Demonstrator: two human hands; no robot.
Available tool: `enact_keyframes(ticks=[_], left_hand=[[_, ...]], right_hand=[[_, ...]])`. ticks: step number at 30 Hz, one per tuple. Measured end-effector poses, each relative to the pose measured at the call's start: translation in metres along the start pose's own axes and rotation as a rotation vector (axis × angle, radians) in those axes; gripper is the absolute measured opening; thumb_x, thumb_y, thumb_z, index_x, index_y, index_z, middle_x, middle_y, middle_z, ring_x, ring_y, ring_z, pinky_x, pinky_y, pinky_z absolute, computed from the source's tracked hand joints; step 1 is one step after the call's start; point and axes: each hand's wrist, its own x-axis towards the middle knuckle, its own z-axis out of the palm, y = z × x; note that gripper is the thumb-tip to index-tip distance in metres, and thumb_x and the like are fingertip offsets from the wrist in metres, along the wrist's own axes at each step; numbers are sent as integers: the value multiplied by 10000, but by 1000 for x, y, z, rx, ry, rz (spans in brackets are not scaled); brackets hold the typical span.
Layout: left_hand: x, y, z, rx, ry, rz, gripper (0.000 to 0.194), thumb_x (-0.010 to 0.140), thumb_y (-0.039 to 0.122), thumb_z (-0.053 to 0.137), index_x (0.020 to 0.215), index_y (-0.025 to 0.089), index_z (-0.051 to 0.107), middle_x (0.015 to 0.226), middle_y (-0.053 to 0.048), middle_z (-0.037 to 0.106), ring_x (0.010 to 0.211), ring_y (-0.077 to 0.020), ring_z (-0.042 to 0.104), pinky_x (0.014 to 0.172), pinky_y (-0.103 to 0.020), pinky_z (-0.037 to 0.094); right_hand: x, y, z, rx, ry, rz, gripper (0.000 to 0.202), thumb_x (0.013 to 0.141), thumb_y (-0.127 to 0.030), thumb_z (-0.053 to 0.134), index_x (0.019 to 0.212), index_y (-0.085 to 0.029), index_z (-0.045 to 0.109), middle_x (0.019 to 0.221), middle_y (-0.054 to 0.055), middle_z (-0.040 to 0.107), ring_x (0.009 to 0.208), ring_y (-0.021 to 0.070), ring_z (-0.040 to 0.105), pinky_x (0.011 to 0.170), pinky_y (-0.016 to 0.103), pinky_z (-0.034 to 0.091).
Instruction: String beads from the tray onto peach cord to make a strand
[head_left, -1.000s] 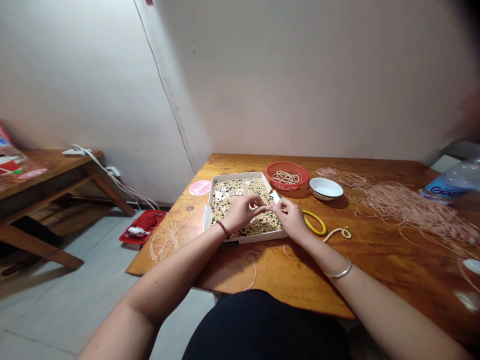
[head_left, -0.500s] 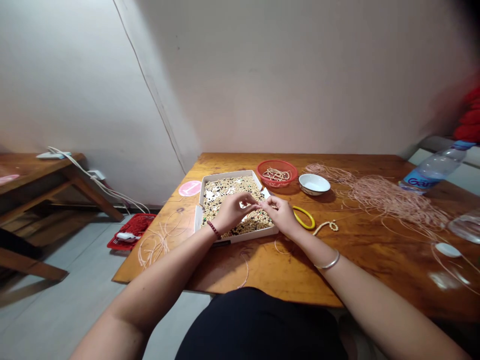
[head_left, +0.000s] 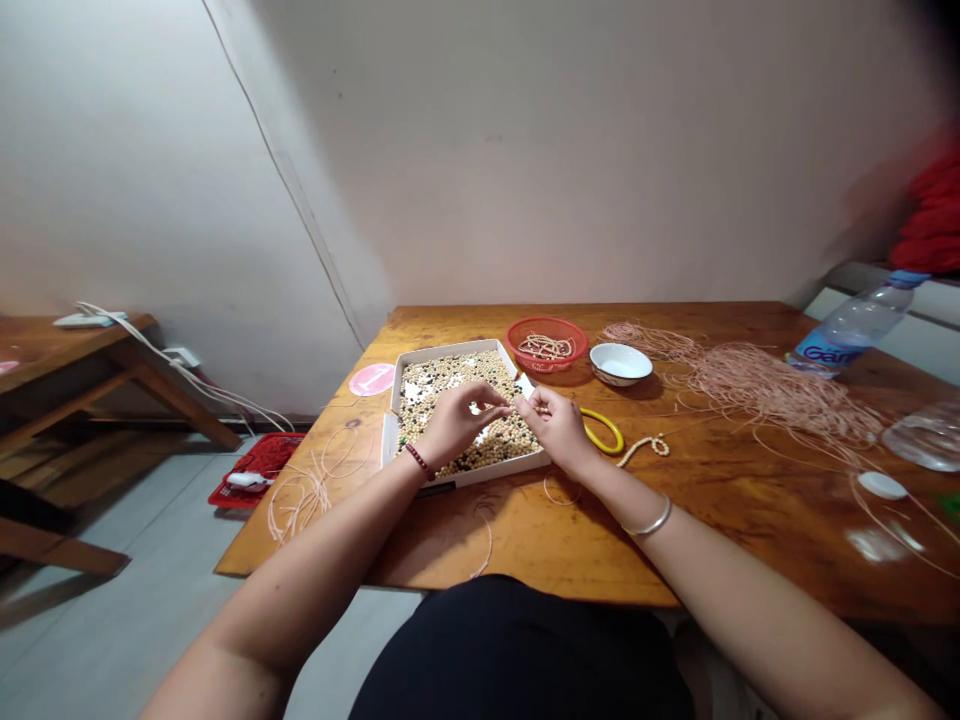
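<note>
Over the white box point(head_left: 486, 476) of small cream, dark and green beads point(head_left: 427, 385), my two hands meet fingertip to fingertip. My left hand point(head_left: 459, 420), with a dark red bead bracelet at the wrist, pinches thumb and forefinger together. My right hand point(head_left: 559, 428), below which a silver bangle sits on the forearm, is also closed in a pinch. Whatever lies between the fingertips is too small to make out. Just right of my right wrist, a strand of cream beads point(head_left: 646, 446) rests on the table, near a yellow ring point(head_left: 604, 432). A thin cord point(head_left: 559, 494) curves out below that wrist.
Behind the box stand a red basket point(head_left: 546, 364) holding beaded strands and a white bowl point(head_left: 621, 363). Rightward lie a heap of pink cords point(head_left: 780, 390), a bottle point(head_left: 855, 325) and a white cap point(head_left: 882, 486). More cords point(head_left: 304, 500) lie at left.
The view has turned slightly right, so everything sits a little further left. Both hands stay pinched together over the box, with only small finger movement.
</note>
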Motion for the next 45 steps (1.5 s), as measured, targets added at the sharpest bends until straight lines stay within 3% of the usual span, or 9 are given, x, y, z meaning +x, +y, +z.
enact_keyframes(ticks=[11,18,22,30,36,45], left_hand=[[-1,-3,1,33,2,16,258,804,431,634,804,175,663,777,-43,688,689,-133,607,629,-254,465],[-2,-2,-1,455,-13,143,194,850,376,588,810,215,689,726,-34,648,719,-161,559,615,-252,402],[-3,2,-2,555,-52,196,202,866,374,564,826,225,694,715,-39,642,756,-177,549,612,-250,384],[-4,0,-1,500,-17,128,237,837,433,588,811,224,697,731,-35,615,654,-142,550,594,-237,387],[-4,-1,1,341,-15,106,180,812,403,634,854,228,639,802,-6,684,721,-142,601,627,-232,419],[-4,1,3,255,15,34,325,778,386,679,982,220,488,780,7,713,599,-126,612,571,-228,414]], right_hand=[[1,4,0,-60,-1,-8,380,812,-506,520,618,-200,406,555,-34,436,518,108,470,511,209,334],[0,4,-1,-233,19,-74,325,811,-480,528,643,-207,477,574,-9,519,554,142,528,519,222,330],[0,4,-1,-230,-11,-69,299,815,-474,526,679,-209,547,564,-7,542,513,137,501,511,231,326],[7,14,6,86,-155,11,318,783,-472,567,782,-163,643,683,26,631,564,133,522,530,234,381],[10,15,6,189,-147,40,257,742,-412,601,690,-160,602,648,20,605,573,133,519,551,239,391],[11,13,4,144,-46,76,193,697,-321,588,593,-180,506,546,-25,481,516,112,422,501,231,322]])
